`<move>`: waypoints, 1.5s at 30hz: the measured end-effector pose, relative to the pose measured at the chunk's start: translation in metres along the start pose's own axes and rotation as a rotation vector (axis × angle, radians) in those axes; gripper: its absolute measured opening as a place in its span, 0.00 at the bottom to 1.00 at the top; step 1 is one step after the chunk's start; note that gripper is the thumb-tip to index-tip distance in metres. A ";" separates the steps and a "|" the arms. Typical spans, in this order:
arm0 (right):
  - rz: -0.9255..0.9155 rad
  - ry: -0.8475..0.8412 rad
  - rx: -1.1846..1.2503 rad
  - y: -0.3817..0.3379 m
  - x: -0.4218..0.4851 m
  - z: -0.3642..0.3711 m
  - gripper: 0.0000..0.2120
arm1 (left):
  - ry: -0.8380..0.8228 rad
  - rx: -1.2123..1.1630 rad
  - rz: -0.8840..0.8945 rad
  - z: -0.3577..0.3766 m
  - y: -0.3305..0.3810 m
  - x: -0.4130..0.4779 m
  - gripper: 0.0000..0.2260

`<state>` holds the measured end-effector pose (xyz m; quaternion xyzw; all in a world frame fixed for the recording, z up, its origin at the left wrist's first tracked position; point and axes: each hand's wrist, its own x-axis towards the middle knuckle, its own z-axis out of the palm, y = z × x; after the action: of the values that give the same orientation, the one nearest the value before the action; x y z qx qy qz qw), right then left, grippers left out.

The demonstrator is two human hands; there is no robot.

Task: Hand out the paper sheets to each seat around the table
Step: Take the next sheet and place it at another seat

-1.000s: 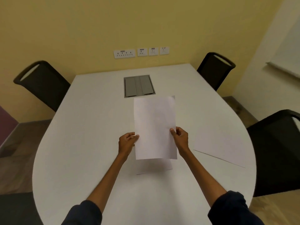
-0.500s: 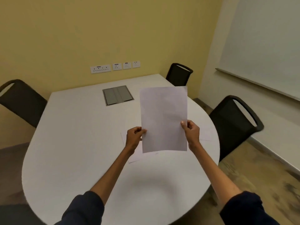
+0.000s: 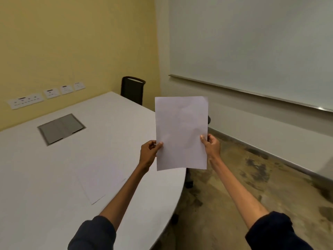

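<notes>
Both thumbs press the front of a paper sheet (image 3: 181, 132): the left hand (image 3: 148, 154) pinches its left edge, the right hand (image 3: 211, 146) its right edge, upright above the table (image 3: 54, 177) rim. Another sheet (image 3: 102, 184) lies flat on the table, a chair (image 3: 132, 89) beyond.

A paper sheet (image 3: 181, 132) is held upright, pinched at its left edge by the left hand (image 3: 148, 153) and at its right edge by the right hand (image 3: 212, 146). A second sheet (image 3: 100, 184) is seen flat on the table (image 3: 54, 177) below the left hand.
</notes>
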<state>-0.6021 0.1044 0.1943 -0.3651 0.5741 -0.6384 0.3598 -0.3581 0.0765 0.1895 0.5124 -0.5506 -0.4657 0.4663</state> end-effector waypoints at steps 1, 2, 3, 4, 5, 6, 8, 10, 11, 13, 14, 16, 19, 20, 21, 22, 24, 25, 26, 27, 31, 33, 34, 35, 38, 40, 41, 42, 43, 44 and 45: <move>0.008 0.012 0.013 -0.001 0.009 -0.015 0.06 | -0.016 0.002 0.012 0.018 0.003 0.006 0.10; 0.009 0.024 0.024 -0.002 0.018 -0.030 0.08 | -0.028 0.003 0.022 0.036 0.007 0.012 0.10; 0.006 0.038 0.033 -0.003 0.029 -0.046 0.09 | -0.038 0.003 0.030 0.055 0.010 0.017 0.10; -0.002 0.052 0.037 -0.005 0.041 -0.062 0.10 | -0.049 0.000 0.035 0.075 0.013 0.023 0.09; -0.012 0.065 0.037 -0.006 0.053 -0.077 0.11 | -0.061 -0.006 0.040 0.094 0.016 0.029 0.09; -0.022 0.076 0.032 -0.009 0.065 -0.093 0.11 | -0.069 -0.013 0.043 0.115 0.019 0.035 0.10; -0.037 0.092 0.017 -0.014 0.090 -0.123 0.10 | -0.070 -0.021 0.040 0.154 0.023 0.048 0.10; -0.052 0.103 0.011 -0.019 0.116 -0.153 0.08 | -0.065 -0.033 0.040 0.192 0.028 0.063 0.10; -0.061 0.106 0.007 -0.022 0.128 -0.166 0.07 | -0.064 -0.044 0.046 0.210 0.031 0.069 0.09; -0.067 0.119 -0.005 -0.027 0.151 -0.190 0.06 | -0.066 -0.060 0.057 0.243 0.036 0.081 0.07; -0.066 0.136 -0.007 -0.028 0.160 -0.200 0.05 | -0.067 -0.061 0.057 0.257 0.039 0.086 0.07; -0.059 0.162 0.011 -0.031 0.179 -0.219 0.04 | -0.065 -0.060 0.059 0.283 0.045 0.098 0.07; -0.047 0.151 0.064 -0.033 0.212 -0.240 0.05 | -0.060 -0.085 0.069 0.317 0.054 0.127 0.11; -0.041 0.149 0.079 -0.031 0.224 -0.246 0.06 | -0.058 -0.091 0.070 0.327 0.056 0.138 0.11; -0.032 0.146 0.095 -0.029 0.236 -0.251 0.06 | -0.058 -0.095 0.070 0.337 0.057 0.150 0.11; -0.021 0.145 0.111 -0.027 0.249 -0.256 0.06 | -0.057 -0.096 0.068 0.347 0.057 0.161 0.11; -0.010 0.136 0.134 -0.021 0.280 -0.264 0.05 | -0.057 -0.095 0.065 0.369 0.057 0.187 0.10; -0.009 0.128 0.137 -0.018 0.296 -0.268 0.05 | -0.057 -0.098 0.067 0.379 0.055 0.200 0.10; -0.006 0.119 0.133 -0.014 0.313 -0.270 0.05 | -0.055 -0.108 0.070 0.388 0.052 0.213 0.10; 0.001 0.111 0.124 -0.011 0.331 -0.271 0.04 | -0.047 -0.124 0.076 0.397 0.047 0.228 0.12; 0.039 0.076 0.092 -0.004 0.411 -0.267 0.04 | -0.015 -0.145 0.121 0.430 0.035 0.293 0.15; 0.042 0.053 0.051 -0.004 0.454 -0.264 0.03 | 0.000 -0.138 0.121 0.443 0.031 0.329 0.14; 0.041 0.035 0.030 -0.004 0.475 -0.262 0.03 | 0.015 -0.146 0.116 0.449 0.031 0.347 0.13; 0.042 0.014 0.011 -0.005 0.496 -0.259 0.03 | 0.032 -0.157 0.112 0.456 0.032 0.364 0.13; 0.050 -0.014 -0.017 -0.005 0.557 -0.250 0.04 | 0.065 -0.160 0.093 0.471 0.036 0.413 0.12; 0.050 -0.020 -0.023 -0.003 0.593 -0.242 0.05 | 0.082 -0.143 0.081 0.478 0.039 0.443 0.11; 0.052 -0.030 -0.020 -0.001 0.610 -0.237 0.05 | 0.095 -0.138 0.077 0.481 0.039 0.457 0.11; 0.058 -0.040 -0.015 0.003 0.628 -0.232 0.05 | 0.110 -0.136 0.069 0.483 0.037 0.471 0.10; 0.068 -0.050 -0.010 0.007 0.645 -0.225 0.05 | 0.129 -0.134 0.060 0.485 0.035 0.484 0.10; 0.080 -0.060 -0.006 0.012 0.662 -0.217 0.06 | 0.151 -0.128 0.053 0.487 0.033 0.499 0.09; 0.092 -0.069 -0.002 0.017 0.680 -0.209 0.07 | 0.174 -0.122 0.046 0.489 0.030 0.515 0.09</move>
<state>-1.1078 -0.3958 0.1978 -0.3605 0.5783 -0.6075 0.4082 -0.8670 -0.4195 0.1732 0.5090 -0.4903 -0.4412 0.5531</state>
